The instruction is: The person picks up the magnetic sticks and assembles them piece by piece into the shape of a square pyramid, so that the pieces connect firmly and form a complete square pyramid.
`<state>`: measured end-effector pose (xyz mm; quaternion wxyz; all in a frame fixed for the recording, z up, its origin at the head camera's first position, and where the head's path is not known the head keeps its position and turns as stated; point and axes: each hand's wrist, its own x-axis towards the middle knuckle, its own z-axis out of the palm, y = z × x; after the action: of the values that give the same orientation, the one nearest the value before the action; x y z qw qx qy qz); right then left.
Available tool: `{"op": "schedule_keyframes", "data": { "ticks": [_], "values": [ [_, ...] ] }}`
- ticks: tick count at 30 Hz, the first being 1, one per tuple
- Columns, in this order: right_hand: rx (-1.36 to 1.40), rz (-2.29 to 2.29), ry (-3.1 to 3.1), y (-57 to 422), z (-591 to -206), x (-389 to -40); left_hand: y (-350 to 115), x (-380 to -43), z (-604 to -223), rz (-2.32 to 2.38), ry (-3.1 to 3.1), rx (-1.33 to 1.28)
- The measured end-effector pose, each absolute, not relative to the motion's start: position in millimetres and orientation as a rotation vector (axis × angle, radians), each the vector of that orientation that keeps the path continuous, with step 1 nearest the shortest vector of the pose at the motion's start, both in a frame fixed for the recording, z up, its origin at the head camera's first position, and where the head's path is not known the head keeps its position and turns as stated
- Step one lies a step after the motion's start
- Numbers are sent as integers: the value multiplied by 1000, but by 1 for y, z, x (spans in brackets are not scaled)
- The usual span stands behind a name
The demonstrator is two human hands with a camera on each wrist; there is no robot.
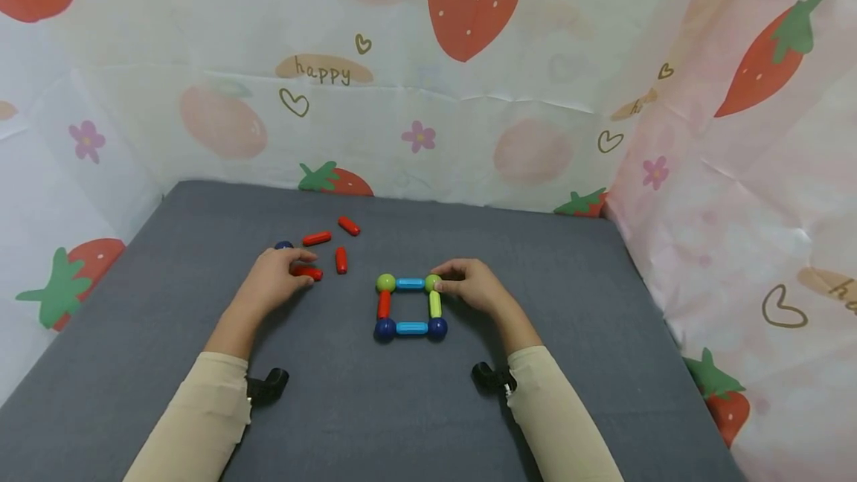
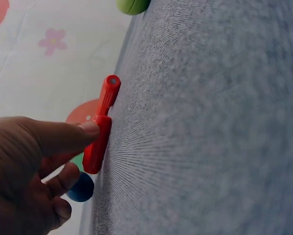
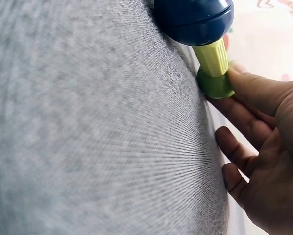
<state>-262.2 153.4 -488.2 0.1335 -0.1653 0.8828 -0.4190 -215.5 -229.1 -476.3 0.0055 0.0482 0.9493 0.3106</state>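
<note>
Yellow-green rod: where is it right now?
In the head view, the yellow-green rod forms the right side of the square frame, between a dark blue ball and the green ball that the right hand pinches.

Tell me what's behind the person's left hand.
In the head view, a dark blue ball peeks out behind the left hand, which covers its lower part. The left wrist view shows more, though fingers cover some. Anything else hidden there cannot be told.

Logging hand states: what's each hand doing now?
Left hand: at a red rod; whether gripping cannot be told.
Right hand: closed, pinching a green ball.
</note>
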Motion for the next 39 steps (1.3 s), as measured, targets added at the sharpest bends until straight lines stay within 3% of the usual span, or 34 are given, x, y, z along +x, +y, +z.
{"op": "schedule_keyframes", "data": {
  "ticks": [27,39],
  "values": [
    [-474,-1226,2562,153,-490,-264,-223,-218,-481,821,3011,80],
    [-464,-1233,2552,154,-489,-263,-210,-213,-468,1081,2963,69]
  ]
}}
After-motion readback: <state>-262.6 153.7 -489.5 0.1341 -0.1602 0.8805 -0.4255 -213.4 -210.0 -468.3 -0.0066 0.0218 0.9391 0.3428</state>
